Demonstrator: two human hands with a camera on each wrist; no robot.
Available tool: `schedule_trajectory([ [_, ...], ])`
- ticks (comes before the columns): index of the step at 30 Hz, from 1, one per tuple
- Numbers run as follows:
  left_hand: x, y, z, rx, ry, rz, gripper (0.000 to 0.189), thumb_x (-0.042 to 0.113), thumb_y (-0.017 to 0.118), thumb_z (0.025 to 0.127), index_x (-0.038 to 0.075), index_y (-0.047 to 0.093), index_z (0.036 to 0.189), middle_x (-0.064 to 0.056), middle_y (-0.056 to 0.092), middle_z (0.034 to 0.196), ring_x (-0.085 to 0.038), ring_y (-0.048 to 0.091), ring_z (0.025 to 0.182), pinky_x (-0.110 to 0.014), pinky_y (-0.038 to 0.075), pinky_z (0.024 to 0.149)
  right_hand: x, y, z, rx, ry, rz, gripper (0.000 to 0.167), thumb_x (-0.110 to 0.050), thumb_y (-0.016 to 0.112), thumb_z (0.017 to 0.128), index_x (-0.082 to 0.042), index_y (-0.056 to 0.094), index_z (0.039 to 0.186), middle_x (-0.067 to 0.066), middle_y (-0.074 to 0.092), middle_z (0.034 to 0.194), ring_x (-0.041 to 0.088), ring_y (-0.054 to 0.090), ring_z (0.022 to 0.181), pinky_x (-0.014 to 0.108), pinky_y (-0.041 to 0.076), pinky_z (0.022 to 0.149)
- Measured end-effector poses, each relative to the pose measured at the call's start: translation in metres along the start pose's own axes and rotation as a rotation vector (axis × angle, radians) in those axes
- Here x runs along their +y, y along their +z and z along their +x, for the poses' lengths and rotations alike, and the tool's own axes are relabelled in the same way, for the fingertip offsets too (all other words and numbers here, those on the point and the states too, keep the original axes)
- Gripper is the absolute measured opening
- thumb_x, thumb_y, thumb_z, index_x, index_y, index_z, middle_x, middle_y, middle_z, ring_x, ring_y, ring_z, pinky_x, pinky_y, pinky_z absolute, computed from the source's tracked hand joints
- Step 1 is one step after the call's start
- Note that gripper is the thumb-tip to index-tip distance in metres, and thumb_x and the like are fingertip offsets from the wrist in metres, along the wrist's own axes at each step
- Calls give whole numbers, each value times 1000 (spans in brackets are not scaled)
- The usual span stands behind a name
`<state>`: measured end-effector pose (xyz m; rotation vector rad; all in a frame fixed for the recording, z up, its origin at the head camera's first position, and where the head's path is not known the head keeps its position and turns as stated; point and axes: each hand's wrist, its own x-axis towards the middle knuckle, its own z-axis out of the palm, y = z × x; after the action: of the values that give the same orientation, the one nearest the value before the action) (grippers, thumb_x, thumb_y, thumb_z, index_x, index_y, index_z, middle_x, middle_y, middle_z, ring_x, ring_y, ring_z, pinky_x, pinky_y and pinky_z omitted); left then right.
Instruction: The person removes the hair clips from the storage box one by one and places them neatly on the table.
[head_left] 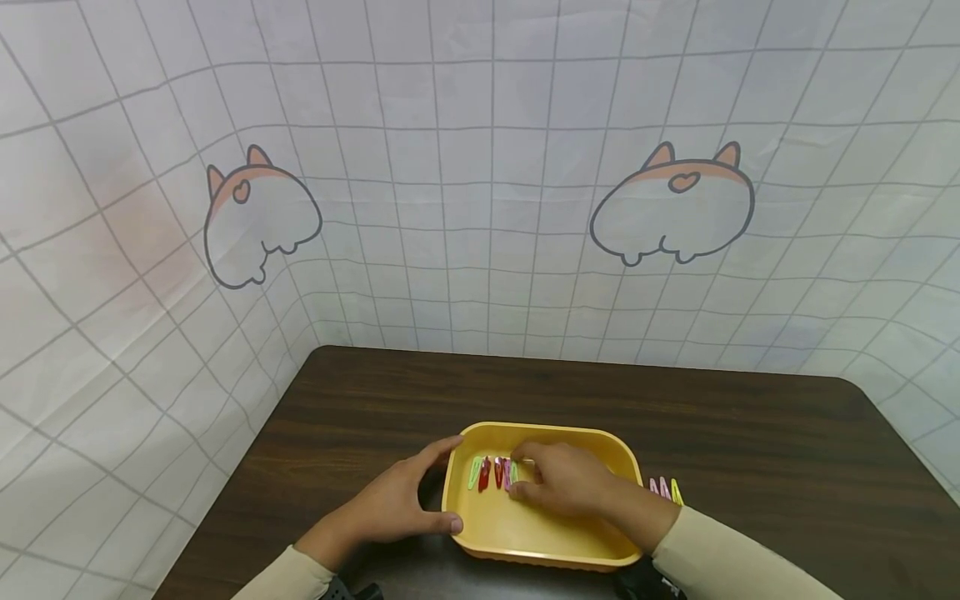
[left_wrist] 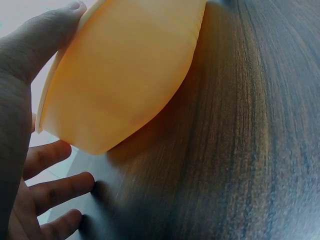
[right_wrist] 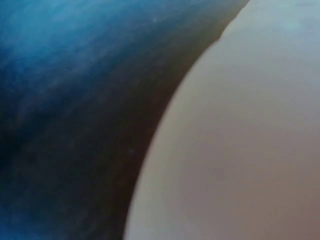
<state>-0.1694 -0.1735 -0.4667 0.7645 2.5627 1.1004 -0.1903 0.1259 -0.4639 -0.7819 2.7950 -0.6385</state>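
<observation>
In the head view, a yellow plastic tray (head_left: pixel 555 533) stands on the dark wooden table. Several snap hair clips lie in a row on its floor: a light green clip (head_left: pixel 475 472), red clips (head_left: pixel 484 474) and a pink clip (head_left: pixel 507 473). At the row's right end my right hand (head_left: pixel 566 482) pinches a green hair clip (head_left: pixel 514 472) lengthwise between thumb and fingertips. My left hand (head_left: pixel 397 500) spans the tray's left end, thumb and index finger touching the rim. Seen from the left wrist, the other fingers (left_wrist: pixel 65 192) spread out below the tray wall (left_wrist: pixel 125 75).
Pink clips (head_left: pixel 663 487) and a yellow clip (head_left: pixel 677 492) lie on the table (head_left: pixel 750 433) right of the tray, partly behind my right forearm. A white grid-patterned curtain (head_left: pixel 487 208) hangs behind and beside the table. The right wrist view shows only a blurred pale curved surface (right_wrist: pixel 240 150).
</observation>
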Motion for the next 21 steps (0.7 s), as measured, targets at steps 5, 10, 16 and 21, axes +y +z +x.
schedule_trajectory([
  [5,0,0,0,-5,2,-7,102,58,83,80,33,27,162,4,58,141,-20,51,133,-59,36,110,0,1,0,2,-2,-11,46,-51,72,92,-20,67,126,-12,57,79,8,54,70,35,46,65],
  [10,1,-1,-1,-12,-10,-14,103,59,83,80,33,27,162,6,57,141,-19,50,133,-59,35,111,-1,0,0,-3,1,-25,46,-51,74,91,-20,66,123,-12,56,76,9,53,68,34,45,62],
  [16,1,-1,-1,-14,-20,-14,102,59,83,80,36,27,161,6,57,140,-19,51,133,-59,36,110,-3,-2,0,0,7,-28,47,-52,77,87,-19,65,119,-12,56,76,9,52,67,34,44,61],
  [21,0,0,0,-13,-20,-1,103,60,83,79,37,26,161,7,58,140,-18,51,132,-59,36,110,-3,-4,-1,25,10,-24,46,-51,81,83,-19,66,114,-13,53,72,7,51,63,30,42,57],
])
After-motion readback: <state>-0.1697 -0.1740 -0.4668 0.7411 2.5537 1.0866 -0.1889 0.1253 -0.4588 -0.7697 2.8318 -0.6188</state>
